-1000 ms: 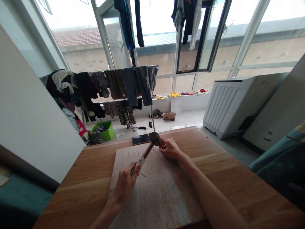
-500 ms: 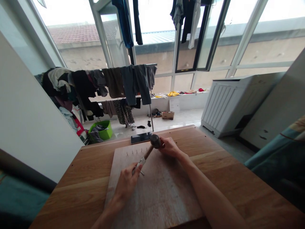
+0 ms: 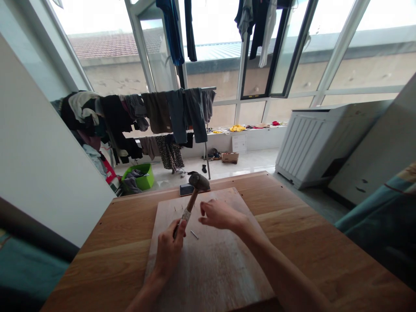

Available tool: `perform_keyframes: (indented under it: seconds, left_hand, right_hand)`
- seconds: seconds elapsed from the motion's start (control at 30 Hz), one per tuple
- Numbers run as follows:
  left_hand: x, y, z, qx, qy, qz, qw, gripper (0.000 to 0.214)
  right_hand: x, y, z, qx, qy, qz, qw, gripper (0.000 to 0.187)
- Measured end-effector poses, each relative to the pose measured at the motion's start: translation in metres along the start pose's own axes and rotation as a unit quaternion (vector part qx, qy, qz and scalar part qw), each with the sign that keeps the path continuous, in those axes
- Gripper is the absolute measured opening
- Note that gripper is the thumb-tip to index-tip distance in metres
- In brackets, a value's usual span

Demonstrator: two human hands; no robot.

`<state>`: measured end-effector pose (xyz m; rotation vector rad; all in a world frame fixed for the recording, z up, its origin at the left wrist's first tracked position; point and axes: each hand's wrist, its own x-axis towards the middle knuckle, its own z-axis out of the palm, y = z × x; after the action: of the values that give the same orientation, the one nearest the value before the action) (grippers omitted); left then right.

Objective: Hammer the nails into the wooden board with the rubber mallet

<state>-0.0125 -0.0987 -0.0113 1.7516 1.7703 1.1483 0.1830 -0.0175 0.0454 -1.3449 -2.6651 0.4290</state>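
My left hand (image 3: 169, 245) is wrapped around the handle of a hammer (image 3: 199, 182), which is tilted with its dark head up above the far edge of a wooden board (image 3: 214, 268). My right hand (image 3: 219, 213) hovers over the board beside the hammer handle, its fingers bent and apart, with nothing visible in them. A loose nail (image 3: 194, 234) lies on the board just below that hand. Behind the hammer, several thin nails (image 3: 174, 209) stand upright in a row along the far part of the board; my right hand and the hammer hide some.
The board rests on a wooden table (image 3: 107, 251). A phone (image 3: 186, 190) lies at the table's far edge, partly behind the hammer head. Beyond are a clothes rack with laundry (image 3: 195, 115), a green basket (image 3: 147, 177) and a white washing machine-like cabinet (image 3: 302, 143).
The hammer head has swung left and up, away from my right hand. My right hand has moved left and toward me, from the board's far edge to near the loose nail.
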Motion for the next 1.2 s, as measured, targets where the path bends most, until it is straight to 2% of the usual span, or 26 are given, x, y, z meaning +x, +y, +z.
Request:
perform_keyframes:
  seconds: [0.07,0.13,0.27,0.4,0.57,0.87,1.0,1.1,1.2]
  left_hand:
    - [0.0,0.002,-0.001,0.002,0.001,0.006,1.0,0.054]
    - [0.001,0.003,-0.002,0.003,0.004,0.014,1.0,0.054]
    - [0.001,0.005,-0.003,0.0,0.0,0.022,1.0,0.052]
    - [0.001,0.004,-0.001,0.007,0.0,0.018,1.0,0.053]
    - [0.0,0.002,0.001,0.001,-0.013,0.002,1.0,0.055]
    - [-0.001,0.0,0.001,-0.006,-0.021,-0.003,1.0,0.057]
    - [-0.001,0.0,0.001,-0.003,-0.02,0.0,1.0,0.057]
    - [-0.001,0.001,0.001,-0.001,-0.02,0.007,1.0,0.057]
    - [-0.001,0.002,0.001,0.002,-0.019,0.008,1.0,0.057]
  right_hand:
    - [-0.001,-0.026,0.009,-0.005,-0.027,-0.04,0.999,0.034]
    - [-0.001,-0.044,0.018,-0.014,-0.045,-0.06,0.997,0.027]
    - [0.002,-0.052,0.025,-0.041,-0.069,-0.06,0.995,0.024]
    - [0.002,-0.031,0.014,-0.062,-0.089,-0.034,0.994,0.027]
    - [0.001,0.006,-0.001,-0.046,-0.111,0.01,0.993,0.02]
    - [0.001,0.074,-0.007,0.031,-0.047,0.093,0.994,0.007]
    - [-0.006,0.103,-0.012,0.064,-0.015,0.12,0.991,0.013]
    - [-0.008,0.111,-0.012,0.084,0.013,0.132,0.988,0.023]
    - [-0.005,0.106,-0.007,0.111,0.012,0.103,0.988,0.028]
